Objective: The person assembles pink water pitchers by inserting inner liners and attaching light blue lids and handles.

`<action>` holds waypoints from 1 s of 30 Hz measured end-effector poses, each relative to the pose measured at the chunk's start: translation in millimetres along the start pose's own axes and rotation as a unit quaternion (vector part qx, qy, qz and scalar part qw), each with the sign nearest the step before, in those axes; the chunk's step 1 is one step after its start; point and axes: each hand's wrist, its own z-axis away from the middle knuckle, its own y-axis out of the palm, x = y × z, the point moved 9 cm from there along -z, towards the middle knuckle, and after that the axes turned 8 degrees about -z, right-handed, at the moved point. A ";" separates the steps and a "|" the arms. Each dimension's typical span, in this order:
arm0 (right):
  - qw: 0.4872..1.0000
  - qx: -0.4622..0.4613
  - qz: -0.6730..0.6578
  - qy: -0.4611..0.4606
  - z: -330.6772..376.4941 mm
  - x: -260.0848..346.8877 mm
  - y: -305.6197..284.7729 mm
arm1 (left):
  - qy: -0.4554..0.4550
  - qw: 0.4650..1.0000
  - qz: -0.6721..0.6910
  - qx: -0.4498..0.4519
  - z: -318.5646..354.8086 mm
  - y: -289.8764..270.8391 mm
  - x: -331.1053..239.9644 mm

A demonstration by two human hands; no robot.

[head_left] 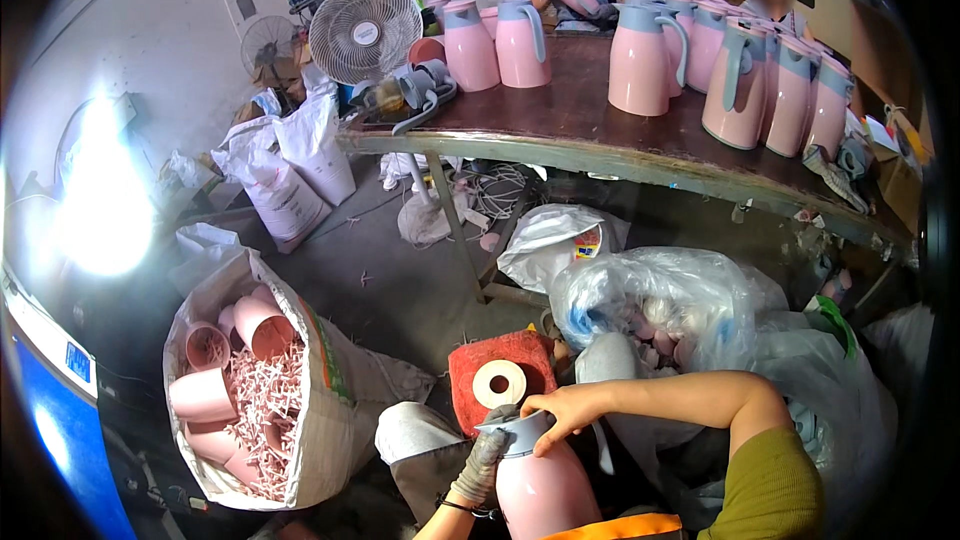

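Note:
A pink jug (545, 496) with a grey-blue collar (522, 434) stands tilted in front of my body, its lower part cut off by the frame edge. My left hand (482, 465), in a grey work glove, closes around the collar at the spout side. My bare right hand (562, 414) grips the collar's other side, thumb and fingers bent over its rim. A grey handle (604, 448) shows to the right of the jug. Just beyond my hands, a cream ring-shaped roll (498, 384) lies on a red cloth-covered pad (470, 360).
A white sack (330, 420) at left holds pink jug shells and many small pink plastic scraps. Ahead stands a brown table (570, 125) bearing several finished-looking pink jugs (640, 60). Clear plastic bags (690, 290) lie at right. A fan (366, 32) and several people are behind.

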 end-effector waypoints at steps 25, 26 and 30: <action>0.999 0.002 -0.026 -0.029 3.4 -8.7 3.1 | -0.026 0.994 -0.098 0.035 -4.1 3.8 -3.7; 0.999 0.002 -0.030 -0.029 4.5 -10.2 4.0 | -0.035 0.991 -0.115 0.050 -1.8 5.8 -5.1; 1.000 0.008 -0.024 -0.019 8.8 -12.1 3.4 | -0.025 0.975 -0.197 0.098 -1.6 20.3 -20.0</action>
